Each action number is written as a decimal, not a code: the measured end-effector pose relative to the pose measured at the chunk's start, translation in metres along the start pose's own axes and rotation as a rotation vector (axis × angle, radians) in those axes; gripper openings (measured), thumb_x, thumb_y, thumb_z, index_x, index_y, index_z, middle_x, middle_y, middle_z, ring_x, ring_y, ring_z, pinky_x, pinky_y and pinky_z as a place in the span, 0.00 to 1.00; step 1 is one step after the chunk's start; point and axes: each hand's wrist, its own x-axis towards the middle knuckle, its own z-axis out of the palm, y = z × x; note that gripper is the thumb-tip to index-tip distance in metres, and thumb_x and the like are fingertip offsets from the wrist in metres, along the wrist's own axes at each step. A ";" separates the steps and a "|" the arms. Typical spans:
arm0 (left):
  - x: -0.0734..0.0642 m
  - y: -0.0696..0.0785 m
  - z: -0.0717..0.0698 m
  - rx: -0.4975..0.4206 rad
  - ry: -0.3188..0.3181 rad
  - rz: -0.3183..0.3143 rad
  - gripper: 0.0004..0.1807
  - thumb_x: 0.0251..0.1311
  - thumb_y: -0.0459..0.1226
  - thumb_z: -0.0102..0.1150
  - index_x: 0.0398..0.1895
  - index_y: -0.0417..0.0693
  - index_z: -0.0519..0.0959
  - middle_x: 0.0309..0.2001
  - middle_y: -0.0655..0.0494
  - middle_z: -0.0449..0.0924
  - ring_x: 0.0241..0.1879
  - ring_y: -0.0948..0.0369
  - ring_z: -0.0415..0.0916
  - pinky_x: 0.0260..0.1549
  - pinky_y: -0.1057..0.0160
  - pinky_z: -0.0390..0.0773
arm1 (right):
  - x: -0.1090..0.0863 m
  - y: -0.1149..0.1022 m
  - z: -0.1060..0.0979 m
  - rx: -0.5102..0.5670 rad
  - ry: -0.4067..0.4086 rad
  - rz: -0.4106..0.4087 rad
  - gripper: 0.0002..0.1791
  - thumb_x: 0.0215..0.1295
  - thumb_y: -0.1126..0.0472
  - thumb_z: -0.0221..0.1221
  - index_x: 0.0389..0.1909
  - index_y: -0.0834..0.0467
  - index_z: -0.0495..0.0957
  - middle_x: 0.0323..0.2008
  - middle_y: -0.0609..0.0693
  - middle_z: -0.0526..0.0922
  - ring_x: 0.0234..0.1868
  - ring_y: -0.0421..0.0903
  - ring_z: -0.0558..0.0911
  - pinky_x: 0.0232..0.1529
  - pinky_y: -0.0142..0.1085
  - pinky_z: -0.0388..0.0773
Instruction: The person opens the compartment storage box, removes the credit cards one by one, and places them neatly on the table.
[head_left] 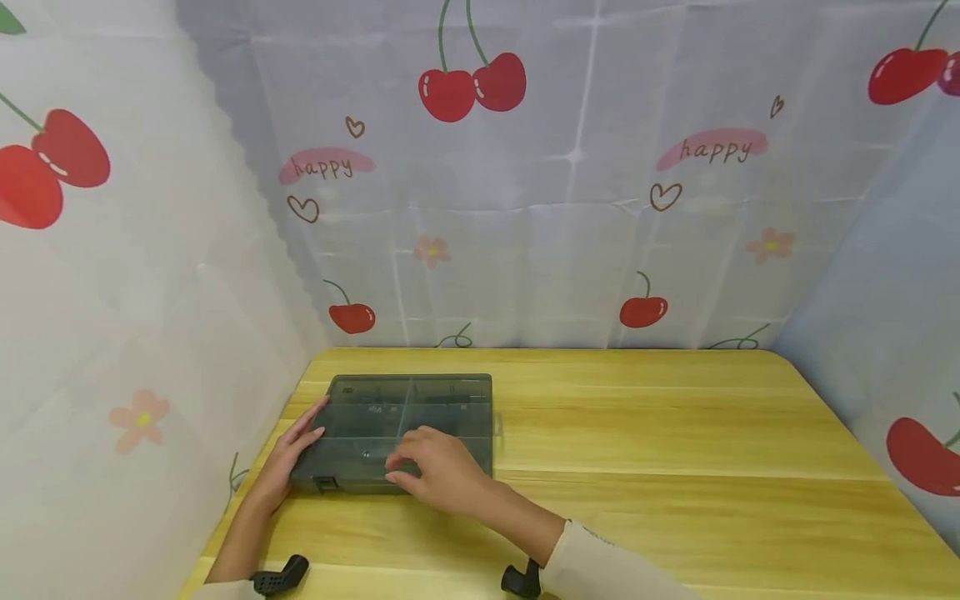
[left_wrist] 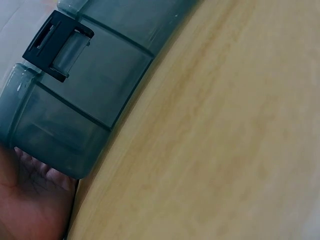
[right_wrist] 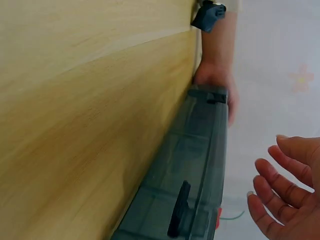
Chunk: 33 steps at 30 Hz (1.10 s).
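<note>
A translucent grey-green plastic storage box (head_left: 352, 417) with a divided interior lies on the left part of the table, its lid down. My left hand (head_left: 281, 467) rests against the box's left side, fingers stretched along the edge and thumb on the lid. In the left wrist view its palm (left_wrist: 35, 205) touches the box's corner, and a black latch (left_wrist: 57, 47) shows on the front face. My right hand (head_left: 442, 471) hovers over the front right of the box, fingers loosely bent, holding nothing. Another black latch (right_wrist: 180, 210) sticks out from the front in the right wrist view.
The wooden-patterned table (head_left: 645, 433) extends to the right of the box. Cherry-printed curtains (head_left: 525, 208) hang behind and at both sides; the left one comes close to my left arm. A black wrist camera (head_left: 281, 575) is worn on the left wrist, another (head_left: 521, 581) on the right.
</note>
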 end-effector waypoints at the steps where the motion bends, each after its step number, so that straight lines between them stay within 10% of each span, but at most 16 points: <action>1: 0.000 0.000 -0.001 0.002 0.000 0.000 0.32 0.79 0.44 0.47 0.82 0.55 0.54 0.83 0.52 0.41 0.80 0.50 0.32 0.56 0.84 0.60 | 0.004 -0.002 0.003 -0.016 0.000 -0.014 0.06 0.68 0.53 0.66 0.42 0.47 0.88 0.41 0.37 0.84 0.43 0.36 0.80 0.39 0.21 0.73; 13: -0.004 -0.004 -0.004 0.014 -0.017 0.004 0.32 0.80 0.45 0.45 0.82 0.57 0.53 0.83 0.52 0.40 0.80 0.47 0.33 0.56 0.82 0.62 | 0.041 -0.020 0.040 -0.163 0.005 -0.154 0.09 0.66 0.52 0.68 0.45 0.48 0.88 0.42 0.39 0.84 0.41 0.34 0.77 0.39 0.18 0.71; 33: 0.003 -0.002 -0.004 -0.023 -0.005 0.019 0.31 0.80 0.44 0.45 0.82 0.55 0.54 0.82 0.54 0.45 0.80 0.53 0.35 0.58 0.83 0.61 | 0.067 -0.021 0.076 -0.210 -0.004 -0.063 0.10 0.65 0.50 0.69 0.45 0.45 0.89 0.40 0.39 0.79 0.36 0.33 0.70 0.33 0.17 0.65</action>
